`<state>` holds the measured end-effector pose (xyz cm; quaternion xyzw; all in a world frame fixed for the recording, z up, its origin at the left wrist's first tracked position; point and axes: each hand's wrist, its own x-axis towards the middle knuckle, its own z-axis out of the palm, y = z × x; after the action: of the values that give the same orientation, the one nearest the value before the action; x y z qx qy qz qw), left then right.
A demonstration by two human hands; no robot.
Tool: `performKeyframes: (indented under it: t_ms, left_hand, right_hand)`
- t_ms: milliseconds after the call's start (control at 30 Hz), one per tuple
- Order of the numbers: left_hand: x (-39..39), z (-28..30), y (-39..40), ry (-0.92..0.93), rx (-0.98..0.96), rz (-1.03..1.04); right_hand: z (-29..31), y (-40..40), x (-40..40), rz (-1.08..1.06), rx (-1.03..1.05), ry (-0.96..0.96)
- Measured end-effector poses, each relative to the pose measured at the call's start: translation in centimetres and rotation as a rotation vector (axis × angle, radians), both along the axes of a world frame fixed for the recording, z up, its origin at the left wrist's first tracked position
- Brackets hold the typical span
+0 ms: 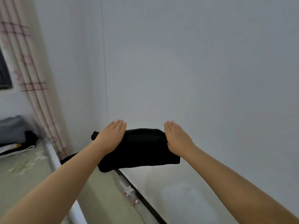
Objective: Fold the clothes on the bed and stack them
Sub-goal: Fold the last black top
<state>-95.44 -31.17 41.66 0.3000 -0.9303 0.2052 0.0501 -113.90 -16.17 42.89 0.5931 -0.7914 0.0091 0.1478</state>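
Bare forearms are being stretched up from the bottom corners of the frame toward a folded black garment [139, 149], which is being carried in mid-air at centre frame, in front of a plain grey-white wall [202, 62]. The left hand [112, 135] is being laid over the garment's left end with fingers straight and together; whether the thumb is being tucked beneath the cloth cannot be told. The right hand [177, 136] is being kept flat along the right end, its fingers straight, with the thumb apparently being hooked under the fabric's top edge. By the look of it, folding of this piece is being finished and the stacking step is being entered. A pile of folded clothes [15, 136] is being kept at the left edge of the frame on the floral-print bed [24, 168], beside a checked curtain [34, 81]. A level swing leftward is being called for, with the fold being kept closed until the garment is being lowered onto that pile.
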Motion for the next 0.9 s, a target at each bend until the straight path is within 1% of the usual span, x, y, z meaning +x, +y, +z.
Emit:
performKeyframes:
  t_ms: [67,167,367,467,633,767,900]
  left_hand:
    - [-1.5,-1.0,-3.7,-0.026,0.014,0.076]
    - [-1.7,-2.6,-8.9,-0.069,0.03,0.19]
    - [3.7,-5.7,-16.3,-0.127,0.095,0.429]
    - [6.0,-6.4,-20.2,-0.147,0.131,0.505]
    - [9.8,-5.0,-29.7,-0.14,0.139,0.581]
    - [13.4,-3.6,-37.0,-0.09,0.136,0.702]
    - [16.5,-2.9,-43.2,-0.092,0.137,0.799]
  right_hand:
    - [-1.3,-5.1,-2.5,0.07,0.016,-0.023]
    - [-3.3,-12.3,-4.1,0.182,0.032,-0.044]
    - [-7.7,-24.9,-1.0,0.457,0.096,-0.135]
    - [-8.9,-31.4,0.5,0.574,0.119,-0.151]
    - [-7.3,-43.7,3.5,0.726,0.116,-0.152]
    - [-5.1,-53.5,6.7,0.849,0.103,-0.115]
    - [-4.1,-61.9,10.1,0.923,0.104,-0.155]
